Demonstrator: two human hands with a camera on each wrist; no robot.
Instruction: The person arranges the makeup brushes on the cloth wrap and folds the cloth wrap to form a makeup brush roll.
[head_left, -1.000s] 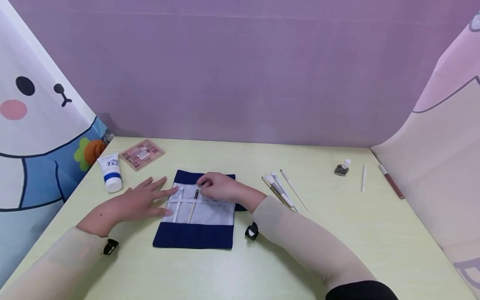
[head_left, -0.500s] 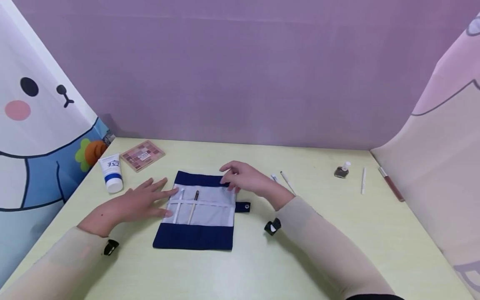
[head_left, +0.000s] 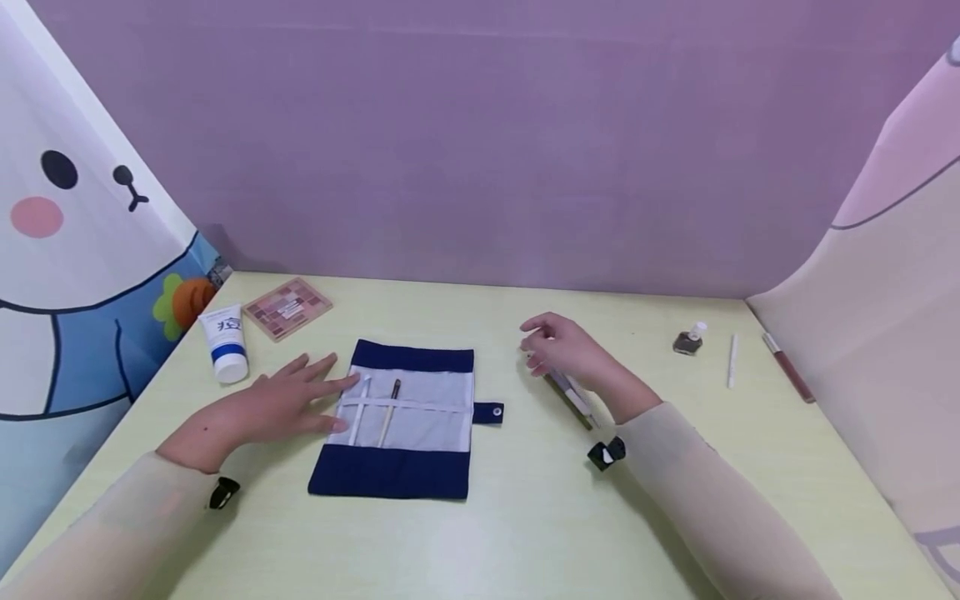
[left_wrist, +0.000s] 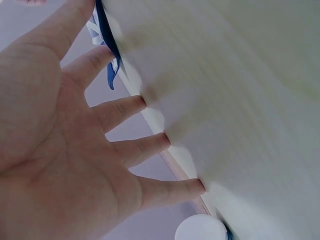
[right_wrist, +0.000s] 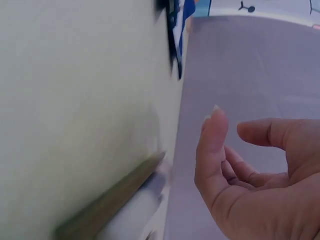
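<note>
A navy fabric brush roll [head_left: 390, 475] lies unfolded, its pale lining facing up and its snap tab [head_left: 489, 413] sticking out to the right. Under its elastic band sit a thin white stick [head_left: 359, 412] and a pale-handled brush [head_left: 389, 412] with a dark tip. My left hand [head_left: 279, 402] has its fingers spread, thumb and index finger on the roll's left edge and the others on the tabletop. To the right, my right hand [head_left: 572, 352] hovers with loosely bent fingers and holds nothing. Below it lie an olive-gold handle [right_wrist: 112, 197] and a white one [right_wrist: 132, 215], partly hidden in the head view.
At the back left are a white-and-blue squeeze tube [head_left: 227, 346] and a pink palette [head_left: 288, 308]. Toward the right stand a small dark bottle [head_left: 688, 339], a white stick [head_left: 732, 361] and a brown tube [head_left: 791, 371] near the table's edge.
My right hand has left the brush roll, uncovering its tab, and moved right to above the loose slim handles. My left hand stays at the roll's left edge.
</note>
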